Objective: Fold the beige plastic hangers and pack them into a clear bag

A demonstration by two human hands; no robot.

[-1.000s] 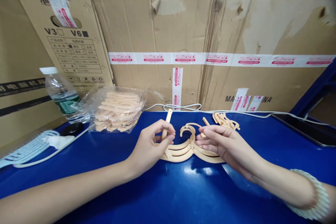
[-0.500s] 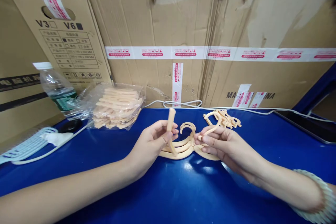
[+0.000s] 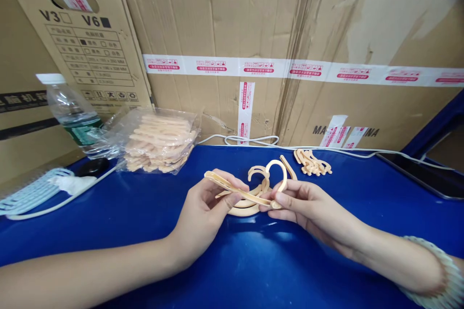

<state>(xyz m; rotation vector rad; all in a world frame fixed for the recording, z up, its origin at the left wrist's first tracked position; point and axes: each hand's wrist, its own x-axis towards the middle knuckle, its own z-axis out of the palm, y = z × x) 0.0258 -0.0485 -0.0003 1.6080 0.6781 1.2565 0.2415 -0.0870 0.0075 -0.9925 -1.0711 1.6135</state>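
Between thumb and fingers, my left hand (image 3: 207,210) pinches a beige plastic hanger arm (image 3: 225,183), a long curved strip slanting down to the right. My right hand (image 3: 306,205) grips a beige hanger hook (image 3: 278,166), its curve standing upward. The strip's right end meets the hook's base at my right fingertips; whether they are joined I cannot tell. Beneath and behind both hands lie beige hangers (image 3: 243,211) with a hook showing, partly hidden by my fingers. A loose strip (image 3: 288,167) rests behind my right hand.
Several loose hooks (image 3: 312,162) lie at the back right. A clear bag of hanger arms (image 3: 159,142) and a water bottle (image 3: 74,116) stand at the back left. Cardboard boxes (image 3: 217,24) wall the back. A white cable (image 3: 326,149) crosses the blue table (image 3: 232,270); a dark tablet-like device (image 3: 420,174) lies right.
My left hand has tilted the strip from upright to nearly level and brought its end to the hook's base. My right hand has turned the hook upward.
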